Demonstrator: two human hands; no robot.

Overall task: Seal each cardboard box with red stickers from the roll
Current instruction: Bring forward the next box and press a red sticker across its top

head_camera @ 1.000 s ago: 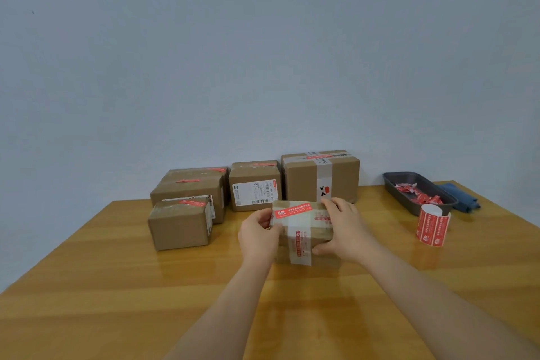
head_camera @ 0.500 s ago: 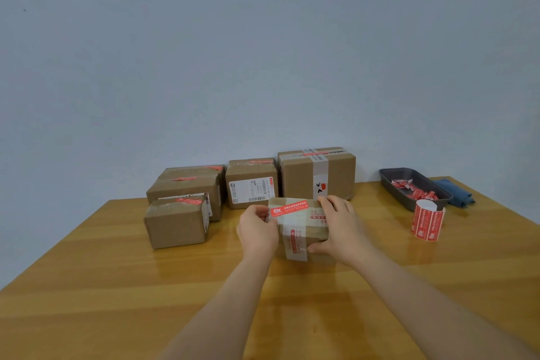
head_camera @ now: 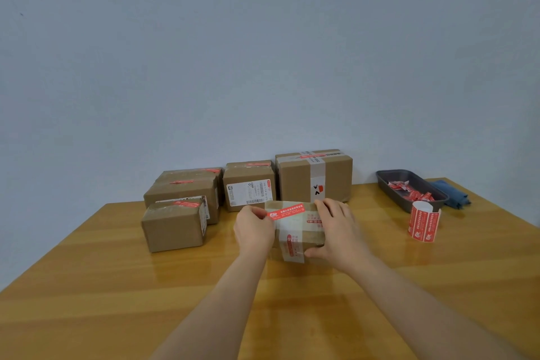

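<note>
A small cardboard box [head_camera: 295, 228] with pale tape rests on the wooden table [head_camera: 117, 286] in the middle. A red sticker [head_camera: 287, 210] lies across its top near edge. My left hand [head_camera: 252, 228] pinches the sticker's left end at the box's left side. My right hand [head_camera: 339, 231] grips the box's right side, fingers over the top and thumb below the front. The roll of red stickers [head_camera: 423, 223] stands upright to the right, apart from both hands.
Several cardboard boxes with red stickers stand behind: a small one [head_camera: 174, 223] at left, a larger one [head_camera: 187, 193] behind it, a labelled box [head_camera: 249, 187] and a taller taped box [head_camera: 314, 175]. A dark tray [head_camera: 409, 184] of red scraps and a blue cloth [head_camera: 451, 194] sit far right.
The hands stay on the box and the whole scene sits slightly higher in view; the sticker remains along the top edge.
</note>
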